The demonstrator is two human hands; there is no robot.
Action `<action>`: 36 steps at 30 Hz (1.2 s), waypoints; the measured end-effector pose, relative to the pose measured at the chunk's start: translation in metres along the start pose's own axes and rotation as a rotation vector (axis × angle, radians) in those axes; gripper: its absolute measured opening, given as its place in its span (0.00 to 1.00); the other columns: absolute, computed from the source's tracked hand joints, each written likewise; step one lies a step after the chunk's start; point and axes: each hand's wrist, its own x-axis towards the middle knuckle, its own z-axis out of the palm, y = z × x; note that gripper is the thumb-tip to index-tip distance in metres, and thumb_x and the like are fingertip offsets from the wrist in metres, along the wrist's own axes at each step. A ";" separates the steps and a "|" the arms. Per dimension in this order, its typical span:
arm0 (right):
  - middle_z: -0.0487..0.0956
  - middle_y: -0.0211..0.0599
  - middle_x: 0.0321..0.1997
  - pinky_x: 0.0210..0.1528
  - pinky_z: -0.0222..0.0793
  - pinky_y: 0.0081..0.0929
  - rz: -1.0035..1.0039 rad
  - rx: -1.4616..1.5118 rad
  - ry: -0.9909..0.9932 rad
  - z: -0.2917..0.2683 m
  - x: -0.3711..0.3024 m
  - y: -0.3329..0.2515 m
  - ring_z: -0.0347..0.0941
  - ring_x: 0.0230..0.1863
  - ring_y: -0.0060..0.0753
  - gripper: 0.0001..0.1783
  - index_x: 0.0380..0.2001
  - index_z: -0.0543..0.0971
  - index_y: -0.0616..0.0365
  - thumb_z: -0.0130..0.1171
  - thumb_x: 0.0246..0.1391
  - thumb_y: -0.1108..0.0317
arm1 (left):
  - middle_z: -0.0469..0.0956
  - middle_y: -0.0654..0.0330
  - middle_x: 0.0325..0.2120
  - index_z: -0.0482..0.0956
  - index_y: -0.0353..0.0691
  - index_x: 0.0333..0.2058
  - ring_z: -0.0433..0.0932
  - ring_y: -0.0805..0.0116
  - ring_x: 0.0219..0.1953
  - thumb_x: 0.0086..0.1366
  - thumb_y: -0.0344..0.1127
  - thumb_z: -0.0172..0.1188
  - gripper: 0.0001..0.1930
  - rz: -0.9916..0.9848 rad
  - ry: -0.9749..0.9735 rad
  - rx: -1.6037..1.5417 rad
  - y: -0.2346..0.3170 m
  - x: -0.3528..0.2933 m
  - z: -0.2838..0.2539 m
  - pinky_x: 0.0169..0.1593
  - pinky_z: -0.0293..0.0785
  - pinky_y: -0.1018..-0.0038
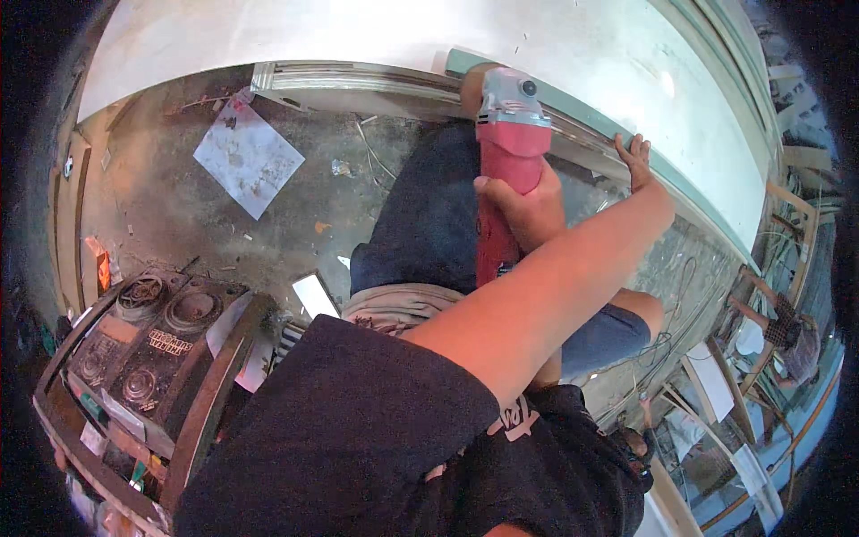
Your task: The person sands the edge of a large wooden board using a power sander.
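The right hand (535, 208) has its fingers wrapped around the body of a red angle grinder (512, 148), thumb lying across the near side. The grinder stands head-away at the near edge of a white-topped bench (295, 31), its silver gear head over the rim and a brown disc (474, 89) showing to the left of it, by a long pale-green strip (573, 106). Whether disc and strip touch cannot be told. The left forearm crosses above the right one, and the left hand (638, 163) lies on the strip farther right, fingers spread, closed around nothing visible.

At lower left, an open frame (210, 394) of dark bars holds a dusty, box-shaped unit (148, 367) with round, speaker-like fittings. The round recess (143, 295) at its far left corner looks filled with something coiled, perhaps wire. Low inside the frame sit mixed oddments, among them a small green piece (138, 474); most are too dim to identify. An orange item (101, 264) is just beyond the frame.

On the grey floor (304, 233) lie a stained white sheet (249, 157), left of the person's legs, and a small white panel (315, 295) with a dark edge. Toward the right rim, another person (792, 340) bends among boards.
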 end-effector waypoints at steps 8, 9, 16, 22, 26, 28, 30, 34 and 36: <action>0.83 0.44 0.46 0.51 0.74 0.39 0.019 0.102 0.169 0.006 -0.020 0.008 0.80 0.46 0.41 0.37 0.52 0.75 0.56 0.79 0.38 0.59 | 0.45 0.49 0.75 0.56 0.42 0.72 0.40 0.45 0.77 0.63 0.62 0.59 0.46 0.055 0.305 0.045 0.009 -0.027 0.017 0.68 0.36 0.25; 0.83 0.44 0.46 0.51 0.74 0.39 0.019 0.110 0.182 0.004 -0.024 0.011 0.80 0.46 0.41 0.37 0.52 0.75 0.56 0.79 0.38 0.59 | 0.45 0.49 0.75 0.56 0.42 0.72 0.40 0.45 0.77 0.63 0.62 0.59 0.46 0.066 0.306 0.055 0.010 -0.043 0.014 0.68 0.36 0.25; 0.83 0.42 0.45 0.49 0.74 0.39 -0.028 -0.009 0.281 -0.022 -0.039 0.018 0.80 0.45 0.41 0.34 0.50 0.75 0.59 0.79 0.40 0.61 | 0.83 0.47 0.29 0.83 0.35 0.34 0.81 0.41 0.32 0.71 0.56 0.50 0.27 1.387 0.486 -1.652 -0.075 -0.235 -0.011 0.39 0.76 0.54; 0.82 0.38 0.37 0.38 0.76 0.31 -0.033 0.164 0.331 -0.053 -0.056 0.003 0.80 0.35 0.32 0.26 0.44 0.76 0.62 0.76 0.44 0.66 | 0.81 0.51 0.28 0.81 0.36 0.35 0.80 0.46 0.29 0.72 0.56 0.49 0.26 1.421 0.681 -2.177 -0.120 -0.356 0.008 0.36 0.75 0.56; 0.80 0.35 0.30 0.32 0.73 0.28 -0.022 0.171 0.431 -0.056 -0.059 0.016 0.76 0.28 0.27 0.23 0.41 0.76 0.64 0.72 0.48 0.61 | 0.81 0.52 0.30 0.80 0.36 0.37 0.80 0.47 0.29 0.73 0.55 0.48 0.24 1.496 0.743 -2.177 -0.116 -0.367 0.020 0.36 0.75 0.57; 0.80 0.36 0.31 0.31 0.73 0.28 -0.034 0.178 0.455 -0.059 -0.061 0.018 0.76 0.27 0.28 0.22 0.41 0.76 0.64 0.72 0.48 0.62 | 0.81 0.52 0.31 0.79 0.37 0.38 0.80 0.47 0.29 0.73 0.54 0.48 0.24 1.521 0.740 -2.166 -0.114 -0.369 0.023 0.35 0.75 0.58; 0.80 0.36 0.31 0.31 0.73 0.27 -0.078 0.195 0.453 -0.063 -0.059 0.020 0.76 0.26 0.27 0.22 0.41 0.76 0.64 0.72 0.48 0.62 | 0.80 0.52 0.32 0.79 0.37 0.38 0.80 0.48 0.29 0.73 0.54 0.48 0.23 1.531 0.738 -2.166 -0.111 -0.364 0.025 0.35 0.75 0.58; 0.80 0.36 0.30 0.31 0.73 0.27 -0.016 0.252 0.460 -0.067 -0.060 0.017 0.77 0.27 0.28 0.22 0.43 0.75 0.62 0.73 0.47 0.66 | 0.80 0.53 0.33 0.78 0.38 0.40 0.80 0.49 0.29 0.74 0.53 0.47 0.22 1.552 0.705 -2.163 -0.107 -0.359 0.028 0.34 0.75 0.59; 0.80 0.36 0.30 0.31 0.73 0.27 -0.004 0.267 0.451 -0.067 -0.066 0.010 0.77 0.27 0.28 0.22 0.42 0.75 0.62 0.73 0.47 0.66 | 0.80 0.53 0.34 0.77 0.38 0.41 0.80 0.49 0.29 0.74 0.52 0.47 0.21 1.556 0.696 -2.157 -0.104 -0.358 0.029 0.34 0.75 0.60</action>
